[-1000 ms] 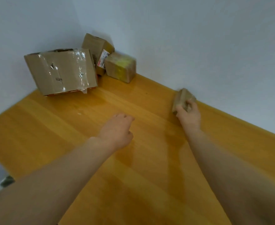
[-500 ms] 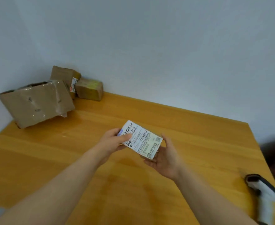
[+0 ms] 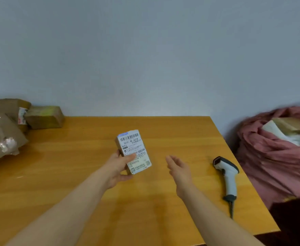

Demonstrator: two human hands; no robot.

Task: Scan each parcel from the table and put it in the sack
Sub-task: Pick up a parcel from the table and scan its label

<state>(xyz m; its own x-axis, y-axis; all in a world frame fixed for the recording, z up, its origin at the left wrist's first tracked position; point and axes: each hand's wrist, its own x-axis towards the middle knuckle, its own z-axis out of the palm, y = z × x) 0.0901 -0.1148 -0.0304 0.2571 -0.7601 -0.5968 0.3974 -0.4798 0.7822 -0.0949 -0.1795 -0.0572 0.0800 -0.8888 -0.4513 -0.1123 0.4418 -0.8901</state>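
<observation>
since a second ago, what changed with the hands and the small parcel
The right hand lifted the small parcel off the table and passed it to the left hand, which now grips it alone, label up. The right hand has let go and is open, toward the scanner. The three parcels in the far-left corner and the scanner stayed put.

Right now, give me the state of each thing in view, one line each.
small parcel, held, label facing the camera.
left hand, grips the small parcel.
right hand, open, empty.
scanner, lying on the table, untouched.
sack, open, parcels inside.
three parcels, piled at the table's far left corner.
</observation>
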